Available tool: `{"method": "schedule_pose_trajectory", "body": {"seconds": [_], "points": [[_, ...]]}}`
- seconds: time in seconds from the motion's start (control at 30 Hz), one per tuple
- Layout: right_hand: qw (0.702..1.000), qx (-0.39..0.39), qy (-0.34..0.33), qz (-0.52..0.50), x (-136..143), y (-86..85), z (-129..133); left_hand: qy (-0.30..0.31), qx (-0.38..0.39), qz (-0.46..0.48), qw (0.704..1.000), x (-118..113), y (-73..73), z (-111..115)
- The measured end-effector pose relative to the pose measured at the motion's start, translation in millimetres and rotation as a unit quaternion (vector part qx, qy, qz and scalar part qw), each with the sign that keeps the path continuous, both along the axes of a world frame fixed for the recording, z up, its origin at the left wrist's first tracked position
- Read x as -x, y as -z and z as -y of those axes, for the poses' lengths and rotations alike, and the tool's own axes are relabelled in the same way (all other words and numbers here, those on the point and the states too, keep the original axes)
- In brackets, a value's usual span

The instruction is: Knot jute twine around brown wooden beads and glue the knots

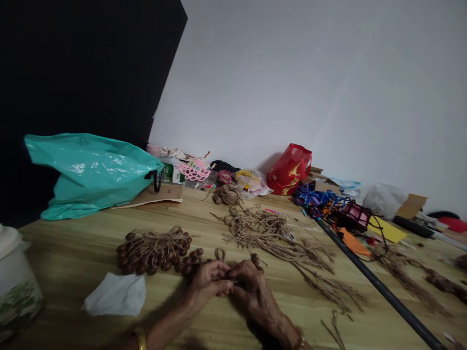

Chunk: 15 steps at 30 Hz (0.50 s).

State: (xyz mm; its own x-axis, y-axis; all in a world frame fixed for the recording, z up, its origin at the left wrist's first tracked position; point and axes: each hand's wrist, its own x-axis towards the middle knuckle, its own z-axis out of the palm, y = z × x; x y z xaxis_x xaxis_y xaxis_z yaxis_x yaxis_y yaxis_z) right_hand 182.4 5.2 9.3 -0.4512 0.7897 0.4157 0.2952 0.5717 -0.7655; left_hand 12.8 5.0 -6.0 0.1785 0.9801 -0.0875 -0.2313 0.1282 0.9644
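Both hands meet over the front middle of the table, fingertips pinched close together. My left hand (211, 282) is closed on a jute cord, whose small loop (220, 253) rises just beyond the fingers. Facing it, my right hand (251, 289) is also closed, pinching at the same spot; the fingers mostly hide the bit of cord between them. A few brown beads (256, 261) show just behind the right knuckles. Left of the hands lies a bundle of jute cords (156, 245) with round brown beads (140, 267) along its near edge.
Loose jute cords (262, 228) spread beyond the hands, near a twine ball (227, 195). A white tissue (116, 294) and a lidded tub (16, 287) are at left. Behind stand a teal bag (98, 170) and a red bag (290, 170). A black pole (375, 279) lies at right.
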Motion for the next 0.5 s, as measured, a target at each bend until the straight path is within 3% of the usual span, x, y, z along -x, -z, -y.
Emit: {"method": "schedule_pose_trajectory", "body": {"seconds": [0.5], "points": [[0.995,-0.065,0.010,0.070,0.9,-4.1,1.2,-0.009,-0.033,0.007,0.999,3.4,0.6,-0.6]]}}
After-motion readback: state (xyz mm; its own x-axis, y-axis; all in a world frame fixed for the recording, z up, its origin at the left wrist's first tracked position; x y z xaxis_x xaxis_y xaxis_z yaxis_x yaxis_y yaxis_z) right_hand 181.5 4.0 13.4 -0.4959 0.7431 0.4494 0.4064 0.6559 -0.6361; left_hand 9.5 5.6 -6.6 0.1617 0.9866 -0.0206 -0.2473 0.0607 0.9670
